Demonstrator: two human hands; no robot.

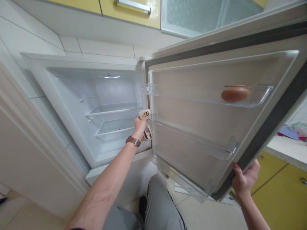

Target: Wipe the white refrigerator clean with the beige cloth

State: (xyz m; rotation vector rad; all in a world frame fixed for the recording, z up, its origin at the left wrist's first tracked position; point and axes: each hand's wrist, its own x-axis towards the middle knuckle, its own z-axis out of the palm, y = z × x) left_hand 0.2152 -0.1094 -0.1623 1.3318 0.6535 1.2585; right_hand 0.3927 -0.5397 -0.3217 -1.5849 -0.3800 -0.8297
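Note:
My left hand [141,125], with a brown watch strap at the wrist, is closed around a crumpled beige cloth [148,129]. The cloth is at the hinge side, by the inner edge of the open fridge door [187,111]. My right hand [246,179] grips the lower free edge of that door, thumb on the dark seal and fingers behind. To the left, the fridge interior [79,83] shows glass shelves [115,108]. An orange-brown rounded thing, perhaps an egg [235,94], sits in the clear upper door rack [187,94].
Yellow upper cabinets [134,19] hang above the fridge. On the right, a white counter [287,150] with coloured items stands over yellow lower cabinets [283,191]. My legs in grey trousers [159,204] are below the door. A pale panel [35,153] runs along the left.

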